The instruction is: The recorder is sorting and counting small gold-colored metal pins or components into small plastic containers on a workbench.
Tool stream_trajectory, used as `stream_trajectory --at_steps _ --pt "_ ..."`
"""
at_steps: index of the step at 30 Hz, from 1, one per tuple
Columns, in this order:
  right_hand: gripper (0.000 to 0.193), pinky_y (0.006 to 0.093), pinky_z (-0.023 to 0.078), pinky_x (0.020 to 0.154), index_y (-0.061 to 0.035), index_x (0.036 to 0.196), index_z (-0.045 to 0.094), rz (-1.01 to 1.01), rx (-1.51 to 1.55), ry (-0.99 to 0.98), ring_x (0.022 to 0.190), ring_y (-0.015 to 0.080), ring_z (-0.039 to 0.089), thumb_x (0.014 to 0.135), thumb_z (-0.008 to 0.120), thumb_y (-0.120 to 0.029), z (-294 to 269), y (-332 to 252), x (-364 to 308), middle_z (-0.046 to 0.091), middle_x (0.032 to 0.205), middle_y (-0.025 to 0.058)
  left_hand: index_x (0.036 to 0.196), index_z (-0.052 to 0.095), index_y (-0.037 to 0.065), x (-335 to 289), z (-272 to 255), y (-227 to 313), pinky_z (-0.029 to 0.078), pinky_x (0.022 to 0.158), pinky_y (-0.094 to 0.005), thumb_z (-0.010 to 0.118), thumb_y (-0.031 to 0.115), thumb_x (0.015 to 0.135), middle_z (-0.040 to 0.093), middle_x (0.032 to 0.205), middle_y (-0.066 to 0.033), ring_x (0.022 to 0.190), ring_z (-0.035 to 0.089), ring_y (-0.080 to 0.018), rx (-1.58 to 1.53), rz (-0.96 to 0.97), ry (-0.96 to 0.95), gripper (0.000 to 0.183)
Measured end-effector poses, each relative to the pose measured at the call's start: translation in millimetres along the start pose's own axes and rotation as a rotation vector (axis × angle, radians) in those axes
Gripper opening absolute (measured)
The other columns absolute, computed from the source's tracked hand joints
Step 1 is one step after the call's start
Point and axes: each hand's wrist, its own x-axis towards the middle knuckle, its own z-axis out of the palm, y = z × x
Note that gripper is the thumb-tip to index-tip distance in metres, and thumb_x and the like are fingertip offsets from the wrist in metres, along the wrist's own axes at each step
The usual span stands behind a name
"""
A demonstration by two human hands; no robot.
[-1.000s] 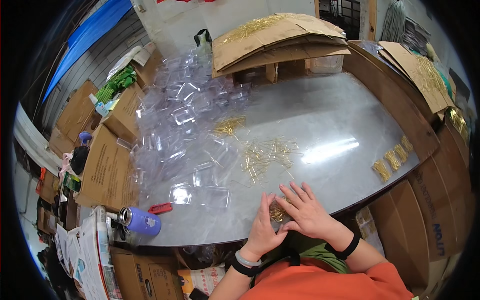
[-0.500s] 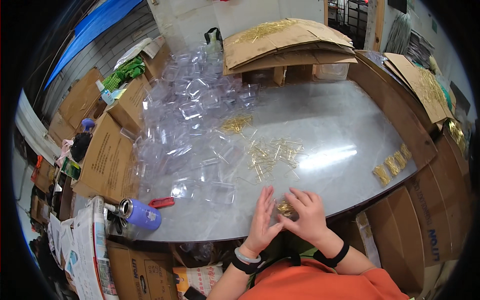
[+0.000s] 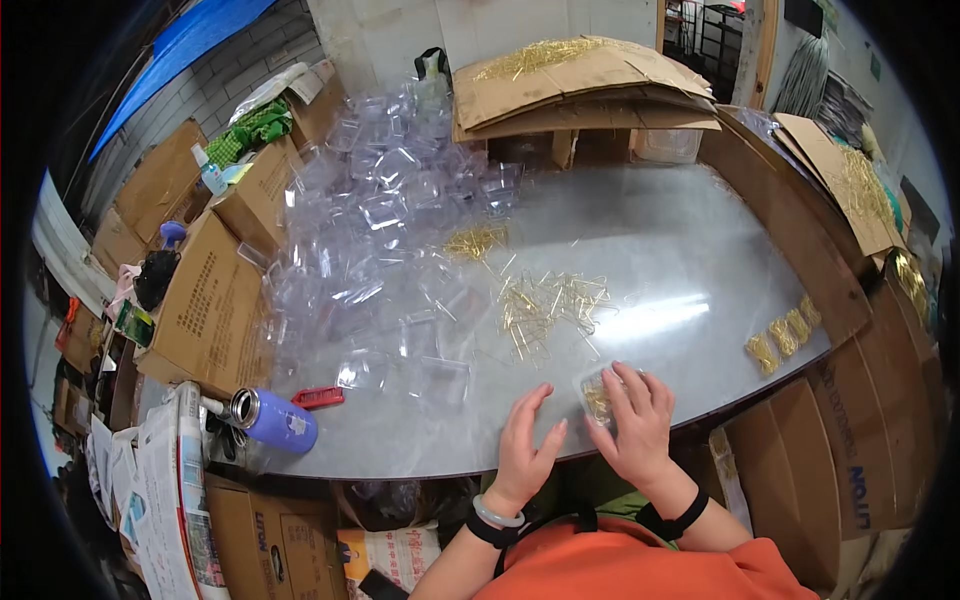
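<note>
Near the table's front edge, my right hand grips a small clear plastic box from its right side, fingers over the top and thumb at the near edge. Gold wire pieces lie inside it; my fingers hide part of the box. Just to the left, my left hand is apart from the box, its fingers bent and spread with nothing in them. Beyond both hands is a loose pile of thin, bent gold wire pieces. A smaller gold heap sits farther back, beside a large pile of clear plastic boxes.
Several gold wire bundles stand in a row at the right edge. A purple bottle without a lid and a red plastic tool are at the left. Cardboard sheets holding more gold wire stand at the back. Cardboard borders the right side.
My right hand has moved slightly right and away from me with the clear box. My hands have drawn apart, and the left one has come off the box.
</note>
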Motion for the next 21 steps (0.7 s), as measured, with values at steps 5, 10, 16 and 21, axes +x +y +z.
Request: stream_trajectory --at_steps 5,10,16,21 --pt "0.059 0.0510 0.037 0.104 -0.0020 0.135 0.059 0.026 -0.004 -0.031 0.121 0.0402 0.049 0.085 0.072 -0.031 5.5 0.8 -0.8 0.054 0.146 0.0120 0.135 0.054 -0.006 2.0 1.8 8.2 0.047 0.107 -0.0401 0.064 0.005 0.095 0.057 0.136 -0.0205 0.126 0.059 -0.0326 0.236 0.056 0.037 0.043" --pt "0.062 0.0532 0.036 0.106 -0.0020 0.137 0.058 -0.009 -0.071 -0.104 0.124 0.0429 0.047 0.084 0.072 -0.032 11.2 5.6 -3.1 0.051 0.150 0.0114 0.136 0.055 -0.007 4.3 5.8 10.6 0.045 0.108 -0.0450 0.064 0.012 0.096 0.055 0.140 -0.0243 0.130 0.054 -0.0399 0.420 0.127 0.008 0.045" --pt "0.082 0.0609 0.023 0.119 -0.0015 0.151 0.041 0.008 0.132 -0.147 0.146 0.0470 0.032 0.082 0.075 -0.027 7.1 15.1 -4.4 0.041 0.157 0.0204 0.139 0.054 -0.008 7.0 25.2 19.5 0.037 0.115 -0.0532 0.064 0.025 0.098 0.049 0.147 -0.0256 0.138 0.043 -0.0432 0.835 0.278 -0.133 0.053" --pt "0.092 0.0634 0.018 0.121 -0.0006 0.157 0.028 0.014 0.405 -0.119 0.148 0.0410 0.035 0.080 0.074 -0.015 4.3 24.9 -9.9 0.038 0.157 0.0268 0.141 0.052 -0.006 9.6 27.7 16.6 0.036 0.114 -0.0543 0.067 0.024 0.096 0.048 0.148 -0.0246 0.138 0.043 -0.0459 0.903 0.329 -0.166 0.056"
